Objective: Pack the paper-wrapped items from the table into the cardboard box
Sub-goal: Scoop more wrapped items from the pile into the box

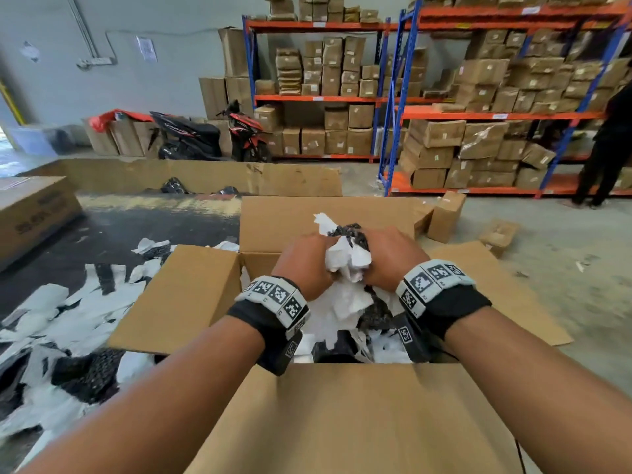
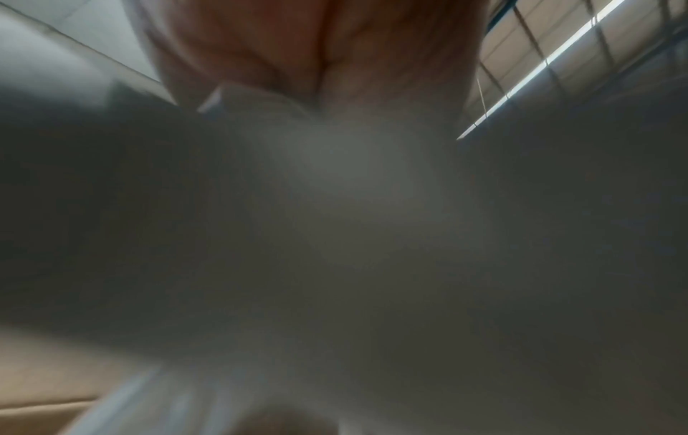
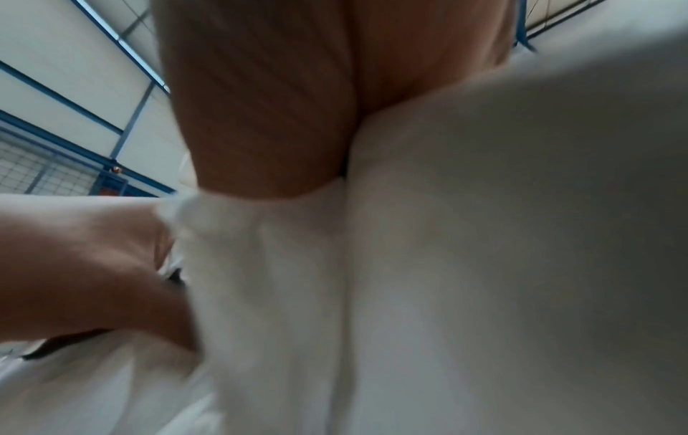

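Observation:
An open cardboard box stands in front of me, with white paper-wrapped items piled inside. Above that pile, both hands clutch one paper-wrapped item, white paper around a dark knobbly part. My left hand grips its left side and my right hand its right side. In the right wrist view the white paper fills the frame against my right hand. The left wrist view is blurred, showing my left hand over grey paper. More paper-wrapped items lie on the dark table to the left.
The box flaps stand open on all sides. A large carton sits at the table's far left. Small boxes lie on the concrete floor. Shelving racks full of cartons, a scooter and a person stand beyond.

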The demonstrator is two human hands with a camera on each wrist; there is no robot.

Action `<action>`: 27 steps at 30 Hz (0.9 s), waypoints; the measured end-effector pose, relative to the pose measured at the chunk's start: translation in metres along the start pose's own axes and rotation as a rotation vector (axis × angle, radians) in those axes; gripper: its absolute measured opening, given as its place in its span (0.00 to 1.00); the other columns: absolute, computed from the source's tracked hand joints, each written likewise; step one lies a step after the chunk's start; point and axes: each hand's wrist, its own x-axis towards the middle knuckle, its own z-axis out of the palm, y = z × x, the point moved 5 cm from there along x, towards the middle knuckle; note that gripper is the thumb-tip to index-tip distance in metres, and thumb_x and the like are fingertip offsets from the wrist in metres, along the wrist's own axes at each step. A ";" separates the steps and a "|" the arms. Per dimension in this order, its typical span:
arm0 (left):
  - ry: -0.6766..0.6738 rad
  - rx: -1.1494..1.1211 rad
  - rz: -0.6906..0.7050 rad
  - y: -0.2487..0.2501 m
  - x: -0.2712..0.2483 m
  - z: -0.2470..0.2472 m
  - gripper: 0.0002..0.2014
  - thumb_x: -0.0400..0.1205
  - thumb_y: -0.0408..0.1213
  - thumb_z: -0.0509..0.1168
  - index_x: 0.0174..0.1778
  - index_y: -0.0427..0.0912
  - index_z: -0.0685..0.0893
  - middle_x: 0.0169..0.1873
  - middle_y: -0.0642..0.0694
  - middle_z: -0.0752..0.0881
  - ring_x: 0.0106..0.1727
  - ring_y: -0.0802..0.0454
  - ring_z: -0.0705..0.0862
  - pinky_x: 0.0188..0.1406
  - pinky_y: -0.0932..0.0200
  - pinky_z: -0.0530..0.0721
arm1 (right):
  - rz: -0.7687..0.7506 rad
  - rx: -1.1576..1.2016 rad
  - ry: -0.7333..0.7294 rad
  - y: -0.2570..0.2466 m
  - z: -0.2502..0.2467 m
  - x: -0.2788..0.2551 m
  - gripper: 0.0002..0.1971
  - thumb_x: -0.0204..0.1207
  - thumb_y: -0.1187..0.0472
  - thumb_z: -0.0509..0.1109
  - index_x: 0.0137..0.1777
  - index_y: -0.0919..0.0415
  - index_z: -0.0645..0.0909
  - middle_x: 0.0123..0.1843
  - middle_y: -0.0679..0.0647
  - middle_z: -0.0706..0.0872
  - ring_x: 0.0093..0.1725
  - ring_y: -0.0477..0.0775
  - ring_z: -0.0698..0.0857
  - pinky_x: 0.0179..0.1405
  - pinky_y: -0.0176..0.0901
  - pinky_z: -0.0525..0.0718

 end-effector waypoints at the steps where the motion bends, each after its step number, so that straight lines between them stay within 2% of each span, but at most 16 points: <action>1: -0.027 0.035 -0.019 -0.004 0.003 0.008 0.11 0.75 0.39 0.74 0.52 0.47 0.89 0.48 0.44 0.91 0.49 0.44 0.88 0.48 0.52 0.86 | 0.005 -0.005 -0.052 0.006 0.005 0.003 0.12 0.66 0.51 0.75 0.47 0.45 0.77 0.40 0.50 0.83 0.45 0.62 0.86 0.46 0.51 0.86; 3: -0.085 0.104 -0.084 -0.019 0.007 0.021 0.17 0.75 0.45 0.75 0.60 0.49 0.88 0.53 0.44 0.91 0.54 0.42 0.88 0.51 0.52 0.86 | 0.018 -0.010 -0.124 0.017 0.018 0.014 0.12 0.66 0.51 0.74 0.47 0.47 0.76 0.41 0.50 0.82 0.46 0.63 0.86 0.47 0.52 0.87; 4: -0.126 0.128 -0.124 -0.027 0.008 0.027 0.20 0.74 0.48 0.77 0.61 0.51 0.87 0.52 0.45 0.90 0.55 0.41 0.89 0.52 0.50 0.87 | 0.018 -0.023 -0.154 0.022 0.026 0.019 0.14 0.66 0.51 0.75 0.50 0.48 0.77 0.45 0.51 0.85 0.47 0.63 0.86 0.47 0.53 0.87; 5: -0.178 0.152 -0.162 -0.037 0.010 0.034 0.22 0.72 0.52 0.78 0.61 0.53 0.86 0.51 0.46 0.90 0.55 0.41 0.89 0.52 0.49 0.87 | 0.018 -0.054 -0.189 0.027 0.035 0.024 0.20 0.66 0.51 0.77 0.57 0.49 0.78 0.50 0.54 0.87 0.49 0.63 0.87 0.49 0.53 0.88; 6: -0.230 0.186 -0.195 -0.047 0.011 0.041 0.28 0.69 0.57 0.79 0.64 0.54 0.84 0.55 0.47 0.88 0.59 0.42 0.88 0.56 0.46 0.87 | 0.008 -0.088 -0.233 0.032 0.045 0.030 0.31 0.64 0.50 0.81 0.67 0.50 0.76 0.57 0.57 0.88 0.53 0.63 0.87 0.52 0.54 0.88; 7: -0.301 0.236 -0.228 -0.057 0.011 0.049 0.40 0.64 0.65 0.79 0.71 0.55 0.79 0.65 0.45 0.84 0.67 0.41 0.84 0.65 0.41 0.84 | -0.005 -0.119 -0.301 0.036 0.055 0.034 0.46 0.60 0.47 0.85 0.78 0.50 0.69 0.66 0.59 0.85 0.59 0.64 0.86 0.57 0.56 0.87; 8: -0.394 0.304 -0.267 -0.066 0.009 0.055 0.55 0.57 0.74 0.76 0.81 0.60 0.69 0.77 0.42 0.74 0.78 0.38 0.74 0.76 0.32 0.73 | -0.019 -0.139 -0.387 0.041 0.067 0.037 0.61 0.54 0.42 0.88 0.85 0.50 0.57 0.74 0.60 0.80 0.67 0.65 0.82 0.63 0.58 0.85; 9: -0.475 0.368 -0.306 -0.072 0.006 0.059 0.67 0.50 0.83 0.71 0.86 0.66 0.55 0.86 0.41 0.60 0.86 0.34 0.59 0.80 0.22 0.56 | -0.019 -0.153 -0.475 0.044 0.075 0.039 0.73 0.47 0.37 0.89 0.88 0.46 0.46 0.80 0.61 0.73 0.74 0.66 0.77 0.69 0.61 0.81; 10: -0.537 0.409 -0.335 -0.079 0.005 0.062 0.73 0.44 0.88 0.66 0.85 0.70 0.43 0.89 0.43 0.47 0.88 0.33 0.44 0.77 0.16 0.41 | -0.022 -0.162 -0.542 0.048 0.081 0.040 0.79 0.40 0.31 0.87 0.87 0.41 0.38 0.84 0.61 0.66 0.78 0.67 0.72 0.72 0.64 0.77; 11: -0.587 0.416 -0.350 -0.082 0.004 0.064 0.75 0.41 0.89 0.64 0.83 0.73 0.36 0.89 0.45 0.39 0.87 0.34 0.35 0.73 0.13 0.33 | -0.021 -0.177 -0.593 0.049 0.085 0.041 0.82 0.35 0.26 0.85 0.85 0.36 0.33 0.87 0.60 0.60 0.81 0.67 0.68 0.74 0.67 0.74; 13: -0.668 0.371 -0.343 -0.083 0.006 0.066 0.74 0.40 0.89 0.65 0.80 0.78 0.31 0.88 0.47 0.34 0.86 0.35 0.29 0.70 0.11 0.32 | -0.020 -0.182 -0.657 0.051 0.089 0.043 0.82 0.33 0.21 0.82 0.82 0.30 0.29 0.90 0.56 0.48 0.86 0.66 0.58 0.78 0.72 0.67; 16: -0.748 0.325 -0.340 -0.087 0.012 0.070 0.74 0.42 0.84 0.72 0.78 0.80 0.30 0.87 0.47 0.32 0.86 0.33 0.29 0.72 0.10 0.41 | -0.021 -0.128 -0.715 0.054 0.093 0.053 0.77 0.38 0.20 0.80 0.82 0.27 0.32 0.90 0.52 0.40 0.88 0.63 0.49 0.82 0.72 0.59; 20: -0.852 0.351 -0.344 -0.093 0.023 0.085 0.76 0.45 0.78 0.78 0.80 0.77 0.31 0.88 0.43 0.37 0.87 0.28 0.43 0.77 0.17 0.58 | -0.014 -0.153 -0.749 0.056 0.112 0.072 0.77 0.35 0.17 0.77 0.82 0.27 0.33 0.89 0.53 0.37 0.88 0.65 0.47 0.81 0.73 0.59; 22: -0.896 0.413 -0.329 -0.096 0.028 0.101 0.75 0.52 0.71 0.82 0.83 0.71 0.31 0.88 0.38 0.42 0.87 0.29 0.50 0.78 0.23 0.64 | -0.014 -0.215 -0.787 0.060 0.133 0.080 0.75 0.42 0.21 0.80 0.83 0.29 0.32 0.89 0.56 0.34 0.87 0.69 0.46 0.81 0.75 0.59; 24: -0.908 0.450 -0.304 -0.102 0.031 0.120 0.73 0.60 0.63 0.84 0.85 0.65 0.32 0.87 0.35 0.46 0.87 0.31 0.54 0.81 0.31 0.66 | -0.030 -0.252 -0.801 0.068 0.157 0.088 0.72 0.50 0.27 0.83 0.84 0.32 0.32 0.88 0.60 0.33 0.87 0.72 0.46 0.81 0.75 0.56; 27: -1.014 0.463 -0.305 -0.114 0.026 0.142 0.80 0.53 0.65 0.86 0.83 0.64 0.26 0.89 0.39 0.43 0.88 0.34 0.49 0.83 0.33 0.62 | -0.018 -0.245 -0.829 0.076 0.189 0.088 0.68 0.58 0.34 0.84 0.87 0.39 0.38 0.88 0.61 0.35 0.87 0.71 0.46 0.84 0.70 0.53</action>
